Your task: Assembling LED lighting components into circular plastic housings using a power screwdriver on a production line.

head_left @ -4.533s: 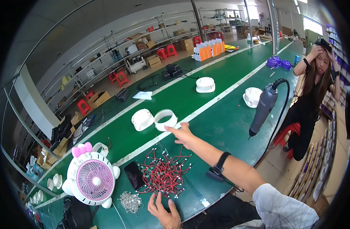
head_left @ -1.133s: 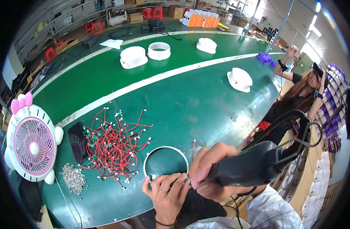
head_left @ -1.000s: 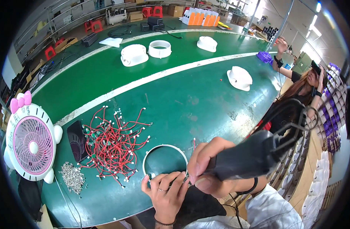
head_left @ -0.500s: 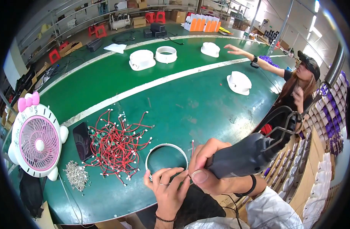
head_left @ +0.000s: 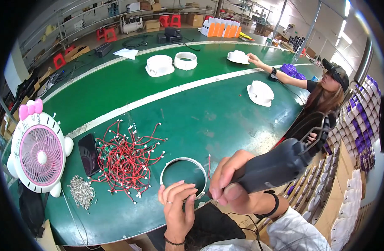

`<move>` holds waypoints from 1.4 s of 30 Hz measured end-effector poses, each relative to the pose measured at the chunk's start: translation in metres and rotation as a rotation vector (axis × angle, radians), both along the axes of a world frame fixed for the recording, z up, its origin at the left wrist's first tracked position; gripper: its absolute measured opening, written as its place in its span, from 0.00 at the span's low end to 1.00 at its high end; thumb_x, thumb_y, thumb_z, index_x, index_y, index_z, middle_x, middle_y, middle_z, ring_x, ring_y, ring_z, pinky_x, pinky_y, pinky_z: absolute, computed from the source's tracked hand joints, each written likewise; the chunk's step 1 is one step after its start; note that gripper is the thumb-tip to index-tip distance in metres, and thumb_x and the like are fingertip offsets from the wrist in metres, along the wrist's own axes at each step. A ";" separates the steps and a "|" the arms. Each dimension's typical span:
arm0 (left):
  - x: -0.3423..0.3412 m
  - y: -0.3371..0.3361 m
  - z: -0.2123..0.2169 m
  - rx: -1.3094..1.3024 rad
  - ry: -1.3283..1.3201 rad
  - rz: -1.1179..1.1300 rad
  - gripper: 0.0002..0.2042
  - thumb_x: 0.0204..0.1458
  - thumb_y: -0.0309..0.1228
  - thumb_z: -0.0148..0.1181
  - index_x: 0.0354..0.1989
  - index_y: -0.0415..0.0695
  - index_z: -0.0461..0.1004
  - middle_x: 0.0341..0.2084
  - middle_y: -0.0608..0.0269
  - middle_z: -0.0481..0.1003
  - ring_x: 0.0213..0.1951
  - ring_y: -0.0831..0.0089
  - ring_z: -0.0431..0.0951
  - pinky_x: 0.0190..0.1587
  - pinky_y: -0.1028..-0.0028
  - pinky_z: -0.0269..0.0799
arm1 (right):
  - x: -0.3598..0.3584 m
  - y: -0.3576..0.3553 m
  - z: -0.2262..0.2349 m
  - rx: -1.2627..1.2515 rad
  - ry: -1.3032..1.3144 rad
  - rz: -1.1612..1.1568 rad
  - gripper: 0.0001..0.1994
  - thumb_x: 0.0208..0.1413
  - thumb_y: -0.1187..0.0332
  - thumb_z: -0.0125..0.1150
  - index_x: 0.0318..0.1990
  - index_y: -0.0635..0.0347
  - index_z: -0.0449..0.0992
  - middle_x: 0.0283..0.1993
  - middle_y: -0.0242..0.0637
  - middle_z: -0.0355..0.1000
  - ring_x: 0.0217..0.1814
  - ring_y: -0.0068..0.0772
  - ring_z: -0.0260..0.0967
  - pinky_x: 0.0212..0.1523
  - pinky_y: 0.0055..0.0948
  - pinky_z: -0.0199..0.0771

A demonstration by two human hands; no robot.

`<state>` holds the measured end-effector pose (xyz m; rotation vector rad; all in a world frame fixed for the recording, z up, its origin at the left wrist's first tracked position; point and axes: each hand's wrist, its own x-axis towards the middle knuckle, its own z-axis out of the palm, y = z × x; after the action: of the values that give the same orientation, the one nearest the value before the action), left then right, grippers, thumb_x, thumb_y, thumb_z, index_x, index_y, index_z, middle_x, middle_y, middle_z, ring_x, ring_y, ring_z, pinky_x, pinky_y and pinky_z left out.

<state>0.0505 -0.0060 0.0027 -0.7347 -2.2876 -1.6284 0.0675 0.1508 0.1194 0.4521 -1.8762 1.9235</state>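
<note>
Head view. The right hand (head_left: 238,180) has its fingers wrapped about the front end of a dark grey driver (head_left: 273,165), whose body slants up to the right; its tip is hard to make out beside the fingers. The ring (head_left: 183,159), white and thin-walled, lies near the front edge of the green table (head_left: 225,121), just left of the driver's front end. The left hand (head_left: 179,207) stands at the ring's near side, fingers loosely bent over the rim; whether they grip it cannot be told. A single wire (head_left: 209,163) lies just beyond the ring, to its right. To the left are a heap of red wires (head_left: 127,163), a pile of screws (head_left: 82,191), a black phone (head_left: 88,154) touching the heap's left side, and a white and pink fan (head_left: 42,157). Beyond the white stripe (head_left: 150,99), a white housing (head_left: 159,65) sits just beside a second ring (head_left: 185,61); farther right, a co-worker's hand (head_left: 254,59) touches another housing (head_left: 238,57). A third housing (head_left: 260,93) rests on the near side of the stripe.
</note>
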 end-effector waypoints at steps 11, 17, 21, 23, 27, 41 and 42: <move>0.001 0.002 -0.002 -0.007 0.022 0.033 0.08 0.53 0.24 0.66 0.39 0.51 0.81 0.37 0.72 0.81 0.47 0.69 0.79 0.69 0.58 0.47 | -0.006 -0.008 -0.015 0.088 -0.020 0.025 0.14 0.64 0.64 0.63 0.42 0.61 0.64 0.30 0.42 0.72 0.25 0.22 0.68 0.24 0.21 0.70; -0.001 0.002 -0.004 -0.026 0.030 0.024 0.08 0.53 0.23 0.66 0.39 0.51 0.81 0.37 0.72 0.81 0.47 0.69 0.79 0.69 0.58 0.47 | -0.006 -0.008 -0.016 0.050 -0.015 0.010 0.15 0.65 0.61 0.63 0.41 0.60 0.63 0.29 0.40 0.72 0.24 0.22 0.68 0.23 0.22 0.71; -0.001 0.004 -0.002 -0.033 0.034 0.022 0.08 0.53 0.24 0.66 0.39 0.51 0.81 0.38 0.73 0.81 0.47 0.70 0.79 0.69 0.59 0.47 | -0.005 -0.004 -0.013 0.066 -0.041 0.009 0.15 0.65 0.61 0.63 0.42 0.60 0.63 0.29 0.40 0.72 0.24 0.23 0.68 0.24 0.22 0.72; -0.001 0.004 -0.002 -0.022 0.042 0.026 0.07 0.53 0.24 0.67 0.39 0.51 0.81 0.39 0.73 0.82 0.48 0.70 0.79 0.69 0.60 0.47 | -0.003 -0.004 -0.011 0.065 -0.070 0.020 0.15 0.64 0.61 0.64 0.41 0.60 0.63 0.29 0.40 0.72 0.25 0.23 0.68 0.25 0.23 0.72; 0.000 -0.001 -0.003 -0.040 0.030 0.037 0.07 0.53 0.24 0.67 0.39 0.50 0.82 0.39 0.73 0.82 0.48 0.70 0.79 0.69 0.60 0.47 | -0.012 -0.002 -0.016 0.084 -0.049 0.144 0.16 0.62 0.62 0.67 0.39 0.60 0.65 0.29 0.41 0.73 0.25 0.24 0.69 0.26 0.25 0.73; 0.018 -0.003 -0.011 -0.115 0.220 0.122 0.09 0.46 0.25 0.72 0.35 0.51 0.83 0.41 0.78 0.84 0.48 0.73 0.79 0.61 0.62 0.60 | -0.003 -0.009 -0.009 0.064 -0.064 0.030 0.15 0.63 0.63 0.64 0.39 0.60 0.64 0.28 0.39 0.70 0.24 0.24 0.68 0.24 0.25 0.72; 0.017 -0.003 -0.012 -0.127 0.229 0.138 0.09 0.46 0.25 0.72 0.35 0.51 0.83 0.41 0.78 0.84 0.47 0.73 0.80 0.61 0.62 0.61 | -0.005 -0.010 -0.011 0.041 -0.066 0.034 0.15 0.62 0.62 0.65 0.40 0.59 0.64 0.28 0.39 0.70 0.24 0.24 0.68 0.23 0.24 0.71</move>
<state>0.0676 -0.0087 -0.0092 -0.7320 -2.2364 -1.2785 0.0630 0.1408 0.1085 0.4408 -1.9649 1.9475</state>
